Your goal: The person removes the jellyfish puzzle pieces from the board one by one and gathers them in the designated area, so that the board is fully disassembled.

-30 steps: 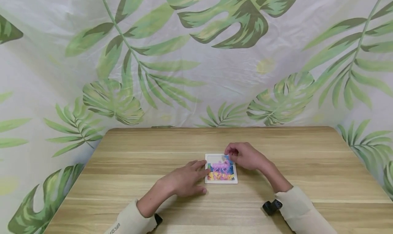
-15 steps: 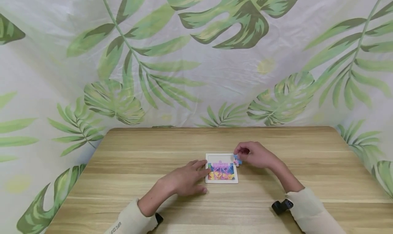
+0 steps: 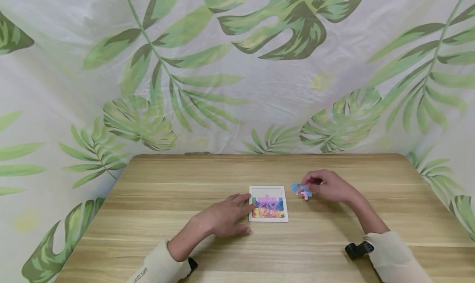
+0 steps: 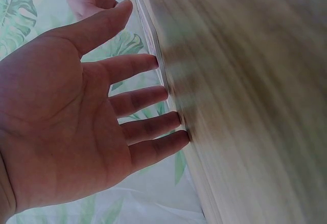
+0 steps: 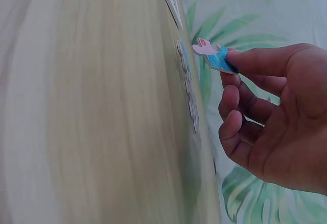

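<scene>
A small white-framed jigsaw puzzle [image 3: 269, 220] lies flat on the wooden table. Pink, blue and yellow pieces fill its lower part; its upper part is blank white. My left hand [image 3: 227, 218] lies at its left side, fingers straight and fingertips on the frame's edge. To the right of the frame, my right hand [image 3: 330, 186] pinches a blue and pink jigsaw piece [image 5: 217, 58] between thumb and index finger, off the table. Below the held piece, several loose jigsaw pieces [image 5: 187, 81] lie on the table, partly hidden by the hand in the head view.
The wooden table [image 3: 178, 171] reaches back to a leaf-patterned cloth [image 3: 222, 89] hanging behind it. A black device [image 3: 359, 250] sits at the right sleeve, and a similar dark one shows at the left sleeve.
My right hand has lifted the jigsaw piece out of the frame's upper right and carried it right, over the loose pieces. The left hand has stayed in place.
</scene>
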A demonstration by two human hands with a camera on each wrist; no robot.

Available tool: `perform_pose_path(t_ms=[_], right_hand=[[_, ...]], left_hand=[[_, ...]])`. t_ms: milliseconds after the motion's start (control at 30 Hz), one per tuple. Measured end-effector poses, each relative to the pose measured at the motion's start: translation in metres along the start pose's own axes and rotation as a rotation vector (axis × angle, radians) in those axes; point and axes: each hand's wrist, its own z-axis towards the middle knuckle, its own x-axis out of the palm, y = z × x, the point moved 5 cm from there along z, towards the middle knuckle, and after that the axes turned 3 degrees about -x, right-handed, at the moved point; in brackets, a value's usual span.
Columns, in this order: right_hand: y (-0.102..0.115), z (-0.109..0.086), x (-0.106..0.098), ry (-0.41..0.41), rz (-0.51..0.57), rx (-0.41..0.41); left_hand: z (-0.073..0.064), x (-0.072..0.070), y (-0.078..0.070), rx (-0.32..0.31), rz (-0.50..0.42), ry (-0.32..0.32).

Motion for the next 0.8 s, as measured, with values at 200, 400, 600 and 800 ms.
perform_pose_path(t_ms=[200, 400, 600, 800], right_hand=[[-0.012, -0.012, -0.011, -0.032, 0.005, 0.022], [-0.022, -0.024, -0.018, -0.029, 0.02, 0.054], [-0.031, -0.032, -0.023, -0.031, 0.001, 0.113], [-0.034, -0.034, -0.026, -0.021, -0.006, 0.096]], left_hand=[[0.0, 0.0, 0.0, 0.003, 0.002, -0.003], [0.001, 0.0, 0.0, 0.004, 0.007, -0.008], [0.0, 0.0, 0.0, -0.004, 0.0, -0.007], [0.0, 0.001, 0.0, -0.004, -0.004, -0.012]])
